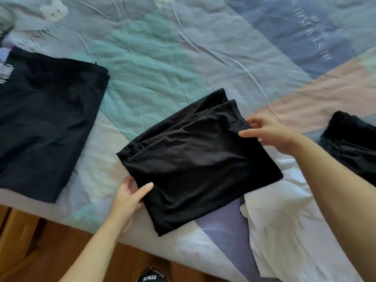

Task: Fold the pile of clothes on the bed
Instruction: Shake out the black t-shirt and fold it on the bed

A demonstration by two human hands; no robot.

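On the bed (183,58), near its front edge, lies a folded black garment (195,159), a rough rectangle set at a slant, with several layers showing as stepped edges along its far side. Both hands hold it at opposite corners. The left hand (128,198) grips the near left corner: the thumb lies on top of the cloth and the other fingers curl under the edge. The right hand (270,133) pinches the far right corner, thumb on top pointing left, fingers beneath and behind the fold. Both forearms are bare.

To the left, apart from it, a larger dark garment (44,123) lies flat and folded, with some white print at its far left edge, cut off by the frame. At the right edge, past the right forearm, a crumpled black heap (352,143) sits on the cover, well apart from the folded piece.

The cover is a patchwork of teal, blue, pink and white panels, wrinkled, with a white bear figure (54,10) near the top left and pale lettering on the blue panel at upper right. Under the near right corner of the black garment lies a purple panel (221,226) beside rumpled white cloth (284,210). Below the bed edge, a brown wooden floor (50,241) shows, and at the bottom middle a dark item with white letters (151,278), partly out of frame.
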